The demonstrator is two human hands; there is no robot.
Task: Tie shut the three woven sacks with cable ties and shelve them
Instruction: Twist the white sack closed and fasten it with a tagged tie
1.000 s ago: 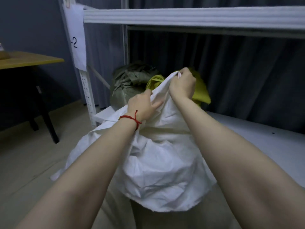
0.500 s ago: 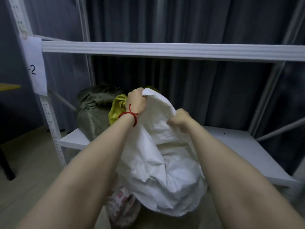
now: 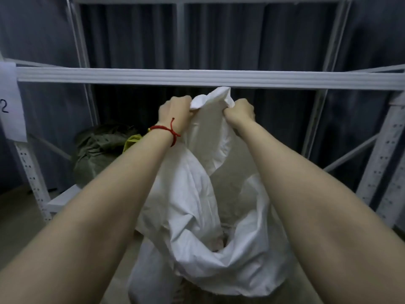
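Rack beam (image 3: 131, 77) running just above the grips; L grip (image 3: 175, 110) & R grip (image 3: 239, 113) each clenching white sack (image 3: 197, 216) rim. Mouth gaping below grips, untied: risking spill, beam snag on lifting.

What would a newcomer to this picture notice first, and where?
A big white sack fills the centre, and the left hand and right hand each grip its upper edge just under the white shelf beam. A red cord bracelet marks the left wrist. Behind, at the left on the lower shelf, a green sack sits beside a yellow sack.
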